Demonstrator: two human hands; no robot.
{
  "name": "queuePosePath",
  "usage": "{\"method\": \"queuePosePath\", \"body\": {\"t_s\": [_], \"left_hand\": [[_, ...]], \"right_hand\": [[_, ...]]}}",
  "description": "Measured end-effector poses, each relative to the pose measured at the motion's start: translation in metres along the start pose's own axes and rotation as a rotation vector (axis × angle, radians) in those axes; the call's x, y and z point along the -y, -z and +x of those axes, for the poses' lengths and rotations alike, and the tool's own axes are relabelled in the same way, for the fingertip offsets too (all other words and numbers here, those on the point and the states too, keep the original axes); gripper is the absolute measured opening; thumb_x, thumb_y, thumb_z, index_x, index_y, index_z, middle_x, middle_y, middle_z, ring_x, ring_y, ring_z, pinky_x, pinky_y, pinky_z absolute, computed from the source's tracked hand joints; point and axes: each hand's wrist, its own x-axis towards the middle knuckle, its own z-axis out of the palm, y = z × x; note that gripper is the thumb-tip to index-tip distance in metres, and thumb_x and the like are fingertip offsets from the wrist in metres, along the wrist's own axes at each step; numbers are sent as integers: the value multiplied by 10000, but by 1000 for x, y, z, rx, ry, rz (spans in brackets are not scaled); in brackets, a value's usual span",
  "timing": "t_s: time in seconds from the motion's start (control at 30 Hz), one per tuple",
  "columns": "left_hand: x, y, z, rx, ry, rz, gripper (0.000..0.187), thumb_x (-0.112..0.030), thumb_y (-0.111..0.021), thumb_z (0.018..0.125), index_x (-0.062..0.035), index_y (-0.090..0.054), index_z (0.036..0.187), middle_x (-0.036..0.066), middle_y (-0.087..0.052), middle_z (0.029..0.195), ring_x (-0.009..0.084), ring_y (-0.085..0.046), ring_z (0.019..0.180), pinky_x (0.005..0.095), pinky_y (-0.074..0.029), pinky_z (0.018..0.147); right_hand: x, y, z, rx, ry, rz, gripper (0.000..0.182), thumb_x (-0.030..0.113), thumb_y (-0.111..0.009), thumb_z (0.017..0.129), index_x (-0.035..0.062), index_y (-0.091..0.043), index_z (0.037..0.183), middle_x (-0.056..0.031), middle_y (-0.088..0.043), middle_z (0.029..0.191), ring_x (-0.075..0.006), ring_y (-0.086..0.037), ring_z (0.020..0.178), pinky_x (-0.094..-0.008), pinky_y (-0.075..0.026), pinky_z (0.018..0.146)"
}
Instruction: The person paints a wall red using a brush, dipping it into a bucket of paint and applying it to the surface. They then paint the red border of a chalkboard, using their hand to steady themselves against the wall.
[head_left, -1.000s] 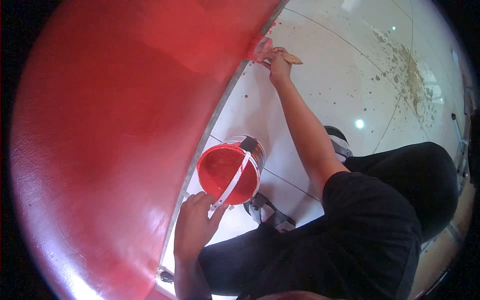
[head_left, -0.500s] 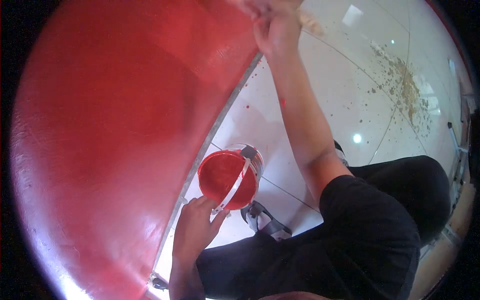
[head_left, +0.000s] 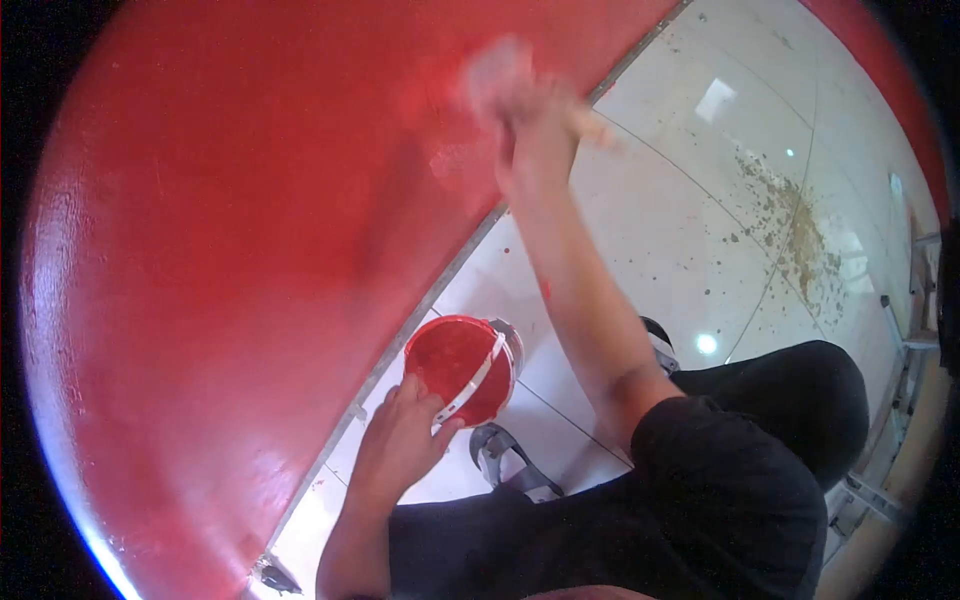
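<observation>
My left hand (head_left: 405,430) is closed on the near rim of a paint bucket (head_left: 512,345), beside the foot of its white handle (head_left: 480,372). Red paint (head_left: 450,358) fills the inside of the bucket. Up at the red wall (head_left: 250,200), my right hand (head_left: 538,115) is wrapped around a paintbrush (head_left: 500,72), smeared by motion. Its pale head lies against the painted surface, and a light handle end pokes out on the hand's right side. Fine detail of the brush is blurred.
White floor tiles (head_left: 640,210) run along the wall's grey bottom edge (head_left: 455,265). Brown spatter (head_left: 800,235) marks the floor on the right. A ladder-like metal frame (head_left: 905,370) stands at the far right. My sandalled foot (head_left: 510,460) is just by the bucket.
My right hand and the brush have moved down and left along the wall. The view has shifted slightly, and the left hand still grips the bucket rim.
</observation>
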Motion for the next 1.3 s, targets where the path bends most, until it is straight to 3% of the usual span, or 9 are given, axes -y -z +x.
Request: {"method": "queuePosePath", "body": {"t_s": [0.2, 0.27, 0.33, 0.47, 0.57, 0.77, 1.03, 1.17, 1.3], "left_hand": [[0, -1, -6, -48, 36, -36, 270, -281, -702, 825, -45, -671, 951, 161, -555, 1051, 329, -586, 996, 439, -481, 862], [-1, -2, -7, -45, 31, -19, 279, -277, -702, 825, -29, -662, 945, 153, -558, 1042, 323, -589, 988, 435, -481, 850], [-1, -4, -7, -42, 26, -16, 275, -272, -701, 826, -27, -660, 944, 150, -559, 1045, 322, -590, 990, 435, -481, 842], [-11, -1, -10, -10, 33, 27, 240, -226, -688, 832, -18, -655, 947, 163, -602, 1008, 319, -599, 971, 436, -478, 823], [-1, -10, -6, 65, 22, -48, 211, -192, -674, 839, -14, -652, 950, 180, -646, 926, 328, -620, 893, 440, -478, 803], [-2, 4, -5, 196, 27, -3, 230, -214, -654, 857, -7, -642, 957, 194, -667, 885, 352, -647, 832, 456, -486, 753], [2, 6, -9, 351, 128, -30, 313, -320, -642, 878, -13, -645, 939, 193, -666, 928, 353, -646, 863, 450, -490, 765], [8, 2, -9, 401, 208, -102, 321, -330, -635, 882, -12, -644, 922, 187, -665, 910, 351, -644, 861, 452, -489, 771], [10, -2, -11, 401, 184, -119, 321, -331, -630, 887, -15, -640, 935, 181, -665, 903, 346, -644, 852, 451, -489, 772]], "right_hand": [[90, -125, 56, 574, 217, 266, 235, -56, -575, 835, 114, -460, 950, -118, -665, 850, -256, -682, 787, -417, -567, 757], [62, -89, 47, 468, 242, 204, 107, -2, -519, 880, 87, -486, 830, -120, -670, 835, -231, -659, 704, -390, -556, 691], [9, -11, 36, 219, 57, 121, 135, 81, -578, 874, 138, -456, 864, 12, -566, 808, -132, -598, 776, -306, -510, 665], [-43, 126, -31, -274, -151, -192, 175, 88, -581, 863, 136, -427, 933, -48, -567, 939, -190, -611, 850, -377, -541, 754], [-65, 224, -69, -339, -289, -262, 242, -22, -595, 818, 98, -427, 945, -38, -523, 953, -191, -591, 919, -418, -557, 811], [-84, 253, -93, -379, -306, -407, 182, 4, -539, 819, 119, -428, 906, -55, -544, 957, -201, -608, 865, -412, -572, 774], [-112, 158, -110, -319, -386, -224, 125, 81, -503, 890, 133, -432, 978, -52, -568, 895, -190, -621, 834, -399, -555, 793], [-32, 40, -91, 7, -212, 117, 290, -59, -600, 812, 126, -417, 939, -56, -583, 913, -201, -639, 813, -398, -570, 745], [-25, 17, -66, 277, 14, 160, 277, -63, -604, 820, 120, -412, 902, -62, -582, 908, -227, -643, 808, -422, -574, 734]]}}
